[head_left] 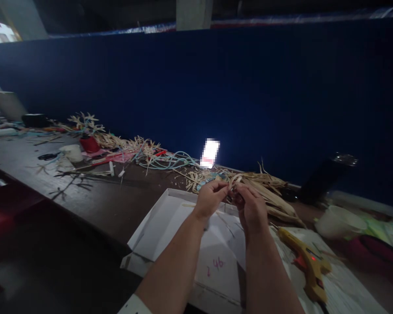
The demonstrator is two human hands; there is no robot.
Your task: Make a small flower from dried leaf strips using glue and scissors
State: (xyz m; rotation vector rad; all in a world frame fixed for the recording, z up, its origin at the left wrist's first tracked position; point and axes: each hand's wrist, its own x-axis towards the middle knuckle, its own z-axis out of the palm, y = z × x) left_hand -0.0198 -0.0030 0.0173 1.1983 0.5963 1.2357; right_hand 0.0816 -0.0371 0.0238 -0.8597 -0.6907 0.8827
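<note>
My left hand (212,198) and my right hand (253,207) meet over the far side of a shallow white cardboard box (163,226). The fingertips of both hands are pinched together around a small pale piece of dried husk (235,179), largely hidden by the fingers. Pink handwritten digits mark the white surface between my forearms. Just beyond and to the right of my hands lies a bundle of long dried husks (275,194). A yellow glue gun (306,259) with a red light rests on a pale sheet right of my right forearm.
A lit phone (210,153) leans against the dark blue partition (170,91). Pale blue cords (172,161), husk scraps, a red thread cone (89,144) and black scissors (48,156) lie to the left. A whitish cup (339,222) and a dark bottle (327,179) stand to the right.
</note>
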